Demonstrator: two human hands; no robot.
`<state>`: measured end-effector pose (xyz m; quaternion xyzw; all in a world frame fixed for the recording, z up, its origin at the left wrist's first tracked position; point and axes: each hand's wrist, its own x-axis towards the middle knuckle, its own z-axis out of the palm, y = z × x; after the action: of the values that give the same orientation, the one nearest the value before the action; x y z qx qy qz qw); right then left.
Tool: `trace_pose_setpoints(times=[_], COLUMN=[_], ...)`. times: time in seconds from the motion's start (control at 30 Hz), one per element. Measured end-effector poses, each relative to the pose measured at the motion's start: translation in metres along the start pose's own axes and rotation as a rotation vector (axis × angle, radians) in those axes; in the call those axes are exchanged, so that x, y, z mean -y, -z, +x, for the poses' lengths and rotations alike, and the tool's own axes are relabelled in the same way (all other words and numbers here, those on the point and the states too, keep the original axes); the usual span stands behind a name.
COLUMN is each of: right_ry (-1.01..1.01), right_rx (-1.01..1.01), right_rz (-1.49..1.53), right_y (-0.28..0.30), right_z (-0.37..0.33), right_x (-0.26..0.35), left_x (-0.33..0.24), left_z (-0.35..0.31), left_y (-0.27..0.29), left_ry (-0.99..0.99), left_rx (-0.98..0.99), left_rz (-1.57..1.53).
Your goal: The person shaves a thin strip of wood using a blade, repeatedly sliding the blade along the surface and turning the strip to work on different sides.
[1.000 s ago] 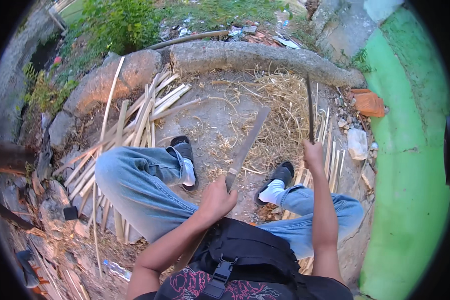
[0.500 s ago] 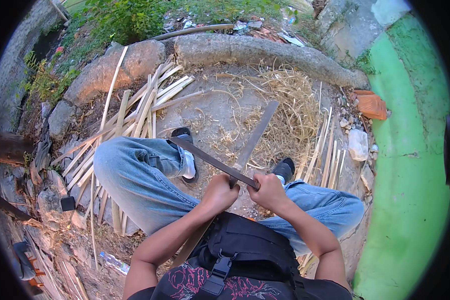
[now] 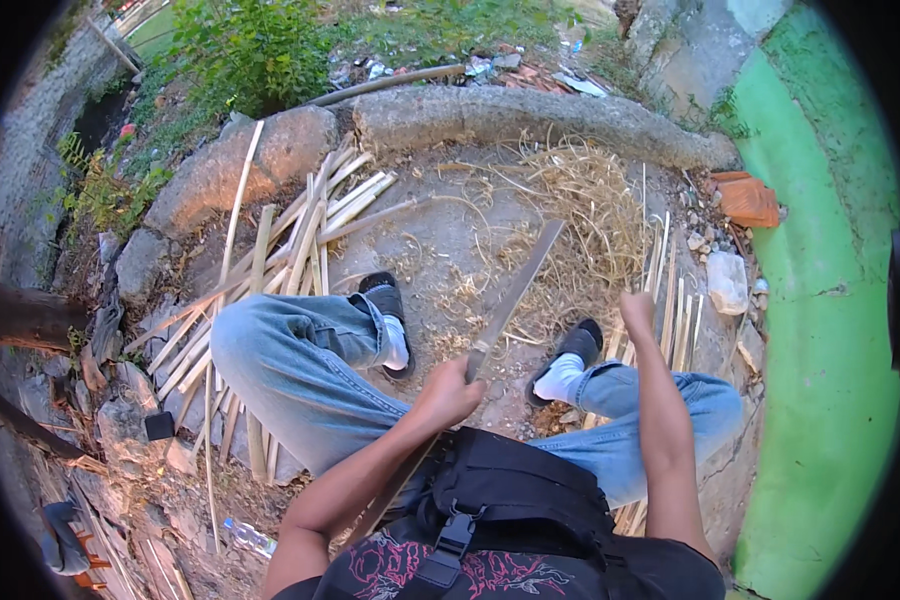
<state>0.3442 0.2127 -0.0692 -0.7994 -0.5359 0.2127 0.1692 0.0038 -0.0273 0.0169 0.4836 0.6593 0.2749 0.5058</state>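
My left hand (image 3: 450,394) is closed around a long knife (image 3: 516,290) near the base of its blade. The straight grey blade slants up and to the right, away from my lap. A brown length like a long handle (image 3: 388,492) runs back beneath my left forearm. Out to the right, above my right shin, my right hand (image 3: 637,314) is raised in a fist. What it holds, if anything, cannot be made out. Below the blade's tip, between and beyond my feet, lie curled pale shavings (image 3: 580,215).
Pale split strips (image 3: 305,235) lie piled on the left, with more strips (image 3: 662,300) on the right. A low stone kerb (image 3: 540,115) crosses ahead. Beside the green wall (image 3: 810,330) are an orange brick (image 3: 746,200) and a white block (image 3: 727,282). A plastic bottle (image 3: 250,538) lies lower left.
My right hand has left the knife and swung right and away from me. The dark flat strip that crossed the blade no longer shows. My left hand still grips the knife.
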Motion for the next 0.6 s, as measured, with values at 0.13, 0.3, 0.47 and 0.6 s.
trace_pose_setpoints(times=[0.13, 0.3, 0.47, 0.6], right_ry=[0.097, 0.477, 0.601, 0.624], right_rx=[0.095, 0.371, 0.527, 0.571], right_rz=[0.325, 0.219, -0.095, -0.097], right_y=[0.003, 0.041, 0.051, 0.043], right_z=[-0.042, -0.158, -0.207, -0.214], right_x=[0.052, 0.128, 0.139, 0.133], left_x=[-0.003, -0.007, -0.003, -0.008], left_z=[0.007, 0.009, 0.007, 0.0], left_y=[-0.004, 0.002, 0.003, 0.012], left_ry=[0.11, 0.067, 0.08, 0.143], left_rx=[-0.068, -0.095, -0.095, -0.024], left_rz=[-0.101, -0.11, -0.076, -0.204])
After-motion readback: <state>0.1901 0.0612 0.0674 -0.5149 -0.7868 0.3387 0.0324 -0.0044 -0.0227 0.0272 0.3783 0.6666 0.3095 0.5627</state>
